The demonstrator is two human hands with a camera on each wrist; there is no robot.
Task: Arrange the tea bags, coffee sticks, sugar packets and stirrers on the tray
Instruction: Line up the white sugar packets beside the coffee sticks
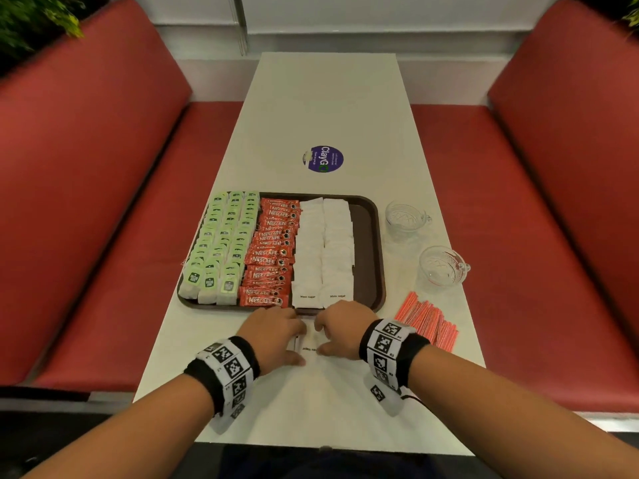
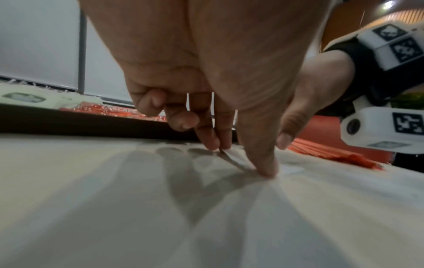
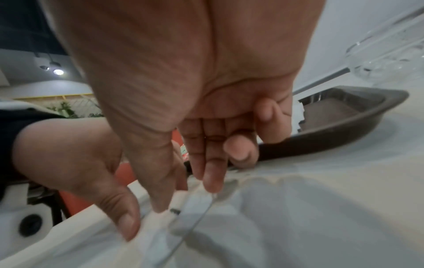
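Apparently both hands (image 1: 304, 335) half hide loose sugar packets (image 1: 310, 349).

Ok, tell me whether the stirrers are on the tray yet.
Not yet: the orange stirrers lie bundled on the table, right of the tray.

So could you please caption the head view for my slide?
Both hands gather sugar packets before the tray; stirrers wait.

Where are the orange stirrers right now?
In the head view the orange stirrers lie in a pile on the table, not on the tray, just right of the right hand and near the closer glass cup.
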